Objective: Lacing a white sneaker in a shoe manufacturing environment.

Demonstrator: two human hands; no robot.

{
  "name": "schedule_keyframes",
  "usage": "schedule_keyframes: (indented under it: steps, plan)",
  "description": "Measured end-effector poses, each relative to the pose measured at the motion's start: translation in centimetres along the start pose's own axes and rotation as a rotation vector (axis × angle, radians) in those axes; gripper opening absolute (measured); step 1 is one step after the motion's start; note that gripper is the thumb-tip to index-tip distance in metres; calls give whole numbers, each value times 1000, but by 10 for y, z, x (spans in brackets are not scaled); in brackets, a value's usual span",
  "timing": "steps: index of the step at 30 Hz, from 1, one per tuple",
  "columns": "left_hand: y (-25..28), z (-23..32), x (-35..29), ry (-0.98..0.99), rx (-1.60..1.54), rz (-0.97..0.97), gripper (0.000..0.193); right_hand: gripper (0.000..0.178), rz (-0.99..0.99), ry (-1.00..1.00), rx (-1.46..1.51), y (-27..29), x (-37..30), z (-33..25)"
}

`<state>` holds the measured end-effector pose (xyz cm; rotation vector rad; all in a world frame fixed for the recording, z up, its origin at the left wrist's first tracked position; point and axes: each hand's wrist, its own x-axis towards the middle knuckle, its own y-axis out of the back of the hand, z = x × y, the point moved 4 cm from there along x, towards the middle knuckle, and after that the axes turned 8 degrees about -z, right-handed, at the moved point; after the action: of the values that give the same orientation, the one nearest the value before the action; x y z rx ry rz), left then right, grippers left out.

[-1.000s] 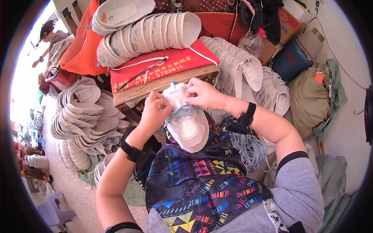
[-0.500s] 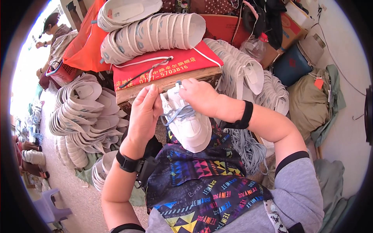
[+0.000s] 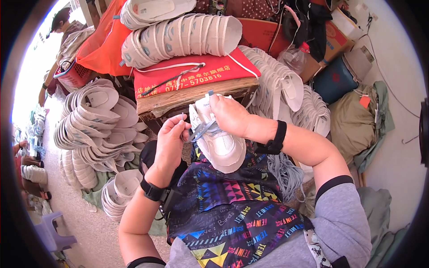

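A white shoe upper (image 3: 222, 153) rests over my lap with its toe toward me. A blue-grey shoelace (image 3: 203, 130) runs loosely across its eyelets. My right hand (image 3: 229, 115) is closed on the upper at its tongue and collar end, which points away from me. Just left of the upper, my left hand (image 3: 172, 134) pinches the shoelace between thumb and fingertips. A thin pale tip sticks up from that pinch. The right hand's fingertips are partly hidden behind the upper.
Ahead stands a wooden bench (image 3: 192, 94) with a red cloth (image 3: 196, 76) and a row of nested shoe uppers (image 3: 178, 41). More stacked uppers (image 3: 91, 123) lie at left. A bundle of blue-grey laces (image 3: 286, 176) hangs at right. A purple stool (image 3: 56, 234) stands lower left.
My left hand has moved down, away from the top of the upper, and its fingers have curled closer together. My right hand keeps its hold on the upper. The view has shifted slightly.
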<state>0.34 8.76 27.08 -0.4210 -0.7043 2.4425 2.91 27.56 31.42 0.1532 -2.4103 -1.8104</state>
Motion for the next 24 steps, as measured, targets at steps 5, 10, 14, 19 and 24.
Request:
schedule_keyframes:
  steps: [5,10,14,19,24]
  plan:
    - [4,-12,-2,17,34,1,18,24,-112,94,30,9,2,-4]
    - [-6,-5,-4,34,185,-4,19,21,-2,301,-55,13,7,-18]
    - [-9,-3,-1,-33,317,8,12,20,-119,229,-45,1,17,-19]
    - [-36,13,6,-480,1293,102,10,14,113,101,508,15,49,-6]
    - [-60,14,15,-643,1724,90,7,15,68,82,614,39,48,-9]
